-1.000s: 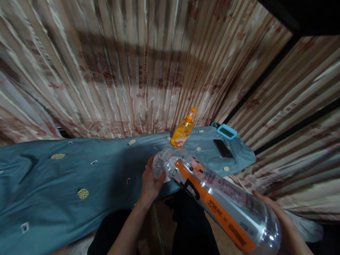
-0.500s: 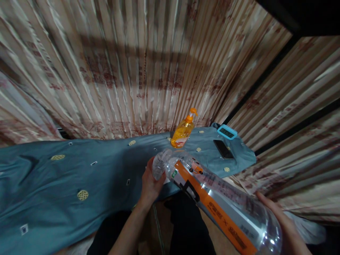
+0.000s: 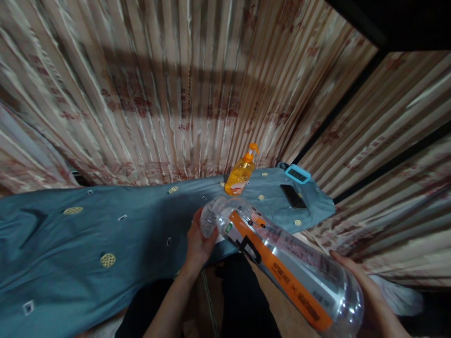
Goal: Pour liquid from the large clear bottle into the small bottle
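Note:
A large clear plastic bottle (image 3: pixel 282 263) with an orange and silver label lies tilted across my lap area, its narrow end pointing up and left. My right hand (image 3: pixel 366 291) supports its wide base from the right side; most of those fingers are hidden behind it. At the narrow end, my left hand (image 3: pixel 200 240) is closed around a clear, ribbed, cup-like piece (image 3: pixel 210 217). Whether that piece is separate from the bottle or part of it, I cannot tell. Behind the narrow end, a pump bottle of orange liquid (image 3: pixel 239 177) stands upright on the bed cover.
A blue-green cover with pineapple prints (image 3: pixel 134 234) spreads over the surface ahead. A dark phone (image 3: pixel 293 196) and a blue-framed digital clock (image 3: pixel 298 173) lie at its right end. Pleated curtains (image 3: pixel 158 94) hang behind and to the right, with a black frame bar (image 3: pixel 338 108).
The view has shifted slightly, so everything appears a little further left. Both hands keep their hold, with the bottle at almost the same tilt.

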Demonstrator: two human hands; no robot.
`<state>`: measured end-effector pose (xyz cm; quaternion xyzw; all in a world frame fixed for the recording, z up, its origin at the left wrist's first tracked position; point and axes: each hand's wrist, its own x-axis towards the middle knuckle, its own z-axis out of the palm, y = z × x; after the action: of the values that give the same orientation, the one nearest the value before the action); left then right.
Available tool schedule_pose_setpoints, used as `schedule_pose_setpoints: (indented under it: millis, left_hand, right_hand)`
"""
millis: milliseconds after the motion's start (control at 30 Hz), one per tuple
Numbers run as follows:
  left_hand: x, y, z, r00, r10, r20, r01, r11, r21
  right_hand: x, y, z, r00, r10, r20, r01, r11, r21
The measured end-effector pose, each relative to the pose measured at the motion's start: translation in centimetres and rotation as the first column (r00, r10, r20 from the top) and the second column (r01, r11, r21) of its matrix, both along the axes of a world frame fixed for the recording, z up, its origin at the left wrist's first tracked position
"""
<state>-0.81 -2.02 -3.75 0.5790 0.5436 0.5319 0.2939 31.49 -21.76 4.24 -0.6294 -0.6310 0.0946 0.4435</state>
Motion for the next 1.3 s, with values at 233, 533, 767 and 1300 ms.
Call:
schedule_pose_setpoints:
  millis: [233, 533, 767, 1300]
  left_hand:
    - [0.1, 0.0, -0.2, 1.0, 0.008, 0.007, -0.008, 1.0, 0.002]
    - [0.0, -0.1, 0.2, 1.0, -0.018, 0.005, 0.018, 1.0, 0.013]
    - [0.0, -0.2, 0.4, 0.999, -0.026, 0.047, 0.026, 1.0, -0.004]
    - [-0.1, -0.1, 0.2, 0.999, -0.019, 0.033, 0.018, 1.0, 0.014]
  right_hand:
    - [0.1, -0.1, -0.2, 1.0, 0.018, 0.016, -0.018, 1.0, -0.019]
    - [0.1, 0.2, 0.1, 0.999, 0.015, 0.029, -0.016, 1.0, 0.007]
    - [-0.5, 0.6, 0.4, 1.0, 0.027, 0.014, -0.027, 0.999, 0.031]
    - [-0.7, 0.5, 0.8, 0.999, 0.032, 0.024, -0.033, 0.998, 0.055]
